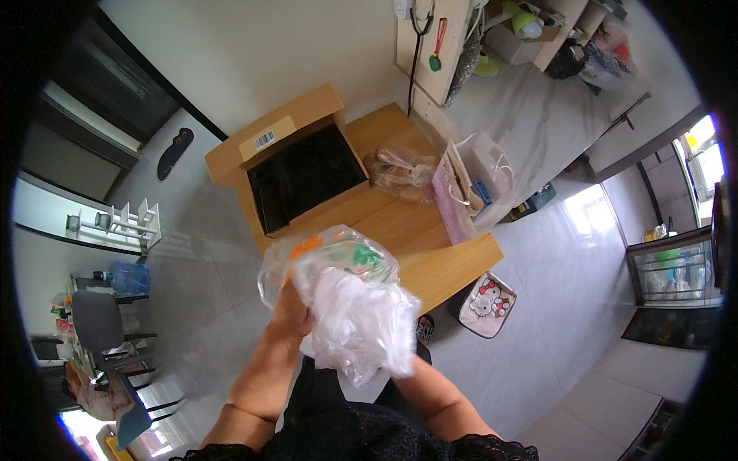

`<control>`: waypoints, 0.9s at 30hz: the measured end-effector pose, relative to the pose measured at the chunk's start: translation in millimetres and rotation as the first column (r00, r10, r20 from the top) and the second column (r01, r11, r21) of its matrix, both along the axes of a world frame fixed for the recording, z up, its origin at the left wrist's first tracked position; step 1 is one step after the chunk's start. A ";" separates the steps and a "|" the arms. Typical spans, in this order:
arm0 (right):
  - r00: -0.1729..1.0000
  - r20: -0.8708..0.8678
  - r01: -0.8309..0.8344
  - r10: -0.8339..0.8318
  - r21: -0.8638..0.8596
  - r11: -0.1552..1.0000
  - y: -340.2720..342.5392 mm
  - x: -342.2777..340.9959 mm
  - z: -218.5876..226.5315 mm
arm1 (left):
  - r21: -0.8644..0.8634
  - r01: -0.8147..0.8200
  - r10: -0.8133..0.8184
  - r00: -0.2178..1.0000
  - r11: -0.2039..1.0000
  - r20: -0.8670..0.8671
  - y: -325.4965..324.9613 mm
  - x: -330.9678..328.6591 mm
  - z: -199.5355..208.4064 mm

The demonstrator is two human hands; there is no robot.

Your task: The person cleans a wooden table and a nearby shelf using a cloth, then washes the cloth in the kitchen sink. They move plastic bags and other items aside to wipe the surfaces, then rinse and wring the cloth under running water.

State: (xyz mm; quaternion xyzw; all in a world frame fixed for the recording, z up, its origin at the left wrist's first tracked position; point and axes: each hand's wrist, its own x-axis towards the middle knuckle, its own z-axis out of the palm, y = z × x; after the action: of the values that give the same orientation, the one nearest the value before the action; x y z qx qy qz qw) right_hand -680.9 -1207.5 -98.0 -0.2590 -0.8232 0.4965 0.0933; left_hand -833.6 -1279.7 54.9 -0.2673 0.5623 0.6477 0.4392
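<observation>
Bunched in front of me is a crumpled white plastic bag (361, 323). Behind it a clear plastic bag (350, 250) with orange and green print puffs out over the table's near edge. My left hand (292, 311) is closed on plastic where the two bags meet; most of its fingers are hidden under the film. My right forearm (438, 396) reaches up to the white bag's right side. The right hand itself is covered by the bag, so its fingers do not show.
On the wooden table (430, 269) stand an open cardboard box (307, 196) with dark contents, a brownish wrapped bundle (400, 170) and a pink-and-white carrier bag (457, 192). A cartoon-cat bin (488, 305) sits on the floor at the right. Chairs (98, 319) are far left.
</observation>
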 end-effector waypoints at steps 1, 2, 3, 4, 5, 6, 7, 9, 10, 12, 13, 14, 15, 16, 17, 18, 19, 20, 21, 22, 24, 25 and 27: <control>0.992 0.041 -0.126 0.123 0.100 0.987 -18.0 -11.5 -6.4 | 0.216 0.176 -0.138 0.974 0.960 -0.180 -27.1 13.5 -9.1; 0.970 0.089 -0.238 0.225 0.166 0.957 -36.0 -18.0 -14.4 | 0.230 0.228 -0.183 0.962 0.946 -0.202 -30.5 21.3 -0.6; 0.958 0.136 -0.276 0.251 0.224 0.935 -27.9 -14.7 -19.7 | 0.268 0.326 -0.271 0.936 0.907 -0.223 -10.8 32.7 7.0; 0.947 0.160 -0.313 0.279 0.258 0.914 -20.5 -9.4 -22.3 | 0.216 0.345 -0.301 0.929 0.913 -0.215 4.9 49.5 2.1; 0.935 0.161 -0.350 0.316 0.280 0.894 -15.2 -1.8 -17.7 | 0.242 0.381 -0.347 0.922 0.892 -0.174 13.2 68.0 8.5; 0.926 0.153 -0.376 0.345 0.298 0.877 -7.3 9.4 -12.5 | 0.267 0.416 -0.393 0.909 0.869 -0.135 20.6 89.4 17.0; 0.917 0.145 -0.398 0.371 0.312 0.863 5.1 23.2 -7.0 | 0.292 0.448 -0.440 0.893 0.845 -0.097 28.3 111.8 22.9; 0.919 0.105 -0.391 0.380 0.362 0.846 35.3 53.2 10.5 | 0.380 0.505 -0.518 0.852 0.775 -0.075 36.9 160.2 25.3; 0.925 0.062 -0.367 0.375 0.408 0.836 48.8 66.0 20.3 | 0.410 0.593 -0.573 0.798 0.693 -0.184 40.0 181.5 31.7; 0.948 -0.073 -0.223 0.311 0.547 0.807 92.4 95.5 37.2 | 0.368 0.812 -0.654 0.583 0.453 -0.481 42.2 201.1 68.2; 0.944 -0.153 -0.142 0.292 0.612 0.778 113.4 112.2 44.5 | 0.385 0.856 -0.644 0.513 0.344 -0.567 36.2 196.9 83.7; 0.940 -0.139 -0.158 0.313 0.635 0.757 125.8 127.0 49.6 | 0.413 0.842 -0.462 0.537 0.347 -0.706 11.7 165.7 57.7; 0.938 -0.035 -0.254 0.346 0.610 0.750 138.4 141.4 57.4 | 0.490 0.764 -0.346 0.634 0.420 -0.692 -1.9 146.6 39.2; 0.795 0.403 -0.583 0.454 0.299 0.756 136.7 152.8 84.8 | 0.530 0.617 -0.259 0.758 0.582 -0.599 -15.2 141.2 25.3; 0.791 0.387 -0.596 0.474 0.314 0.739 131.8 158.1 95.2 | 0.526 0.487 -0.202 0.838 0.698 -0.508 -19.2 146.9 13.3; 0.788 0.387 -0.604 0.479 0.332 0.725 129.1 165.7 99.9 | 0.520 0.428 -0.202 0.878 0.739 -0.434 -10.4 164.3 -8.7; 0.787 0.373 -0.610 0.491 0.353 0.710 122.4 170.4 106.5 | 0.519 0.399 -0.211 0.899 0.756 -0.384 -2.8 189.8 -22.6; 0.780 0.427 -0.595 0.457 0.283 0.752 110.9 172.0 113.3 | 0.533 0.386 -0.214 0.910 0.753 -0.355 7.2 218.6 -34.6; 0.795 0.459 -0.554 0.396 0.287 0.781 105.0 180.9 108.0 | 0.566 0.387 -0.237 0.916 0.728 -0.322 26.6 248.7 -51.8; 0.817 0.442 -0.527 0.370 0.311 0.791 91.0 187.9 102.4 | 0.568 0.382 -0.242 0.920 0.729 -0.309 31.7 274.2 -58.5; 0.841 0.409 -0.506 0.355 0.359 0.784 71.6 211.1 99.0 | 0.555 0.394 -0.250 0.914 0.733 -0.320 27.7 310.9 -71.9; 0.842 0.395 -0.509 0.367 0.356 0.783 67.0 226.2 100.9 | 0.534 0.409 -0.259 0.906 0.740 -0.334 20.3 323.8 -79.9; 0.817 0.371 -0.554 0.442 0.288 0.781 67.8 255.7 109.0 | 0.440 0.370 -0.282 0.925 0.818 -0.253 3.4 342.9 -91.4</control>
State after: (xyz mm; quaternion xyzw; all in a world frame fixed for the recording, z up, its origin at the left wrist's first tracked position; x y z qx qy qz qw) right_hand -425.1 -1139.7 11.0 -0.0748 -0.9474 0.2901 -0.1128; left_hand -490.7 -1276.3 -36.5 0.0091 0.4582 0.7024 0.5446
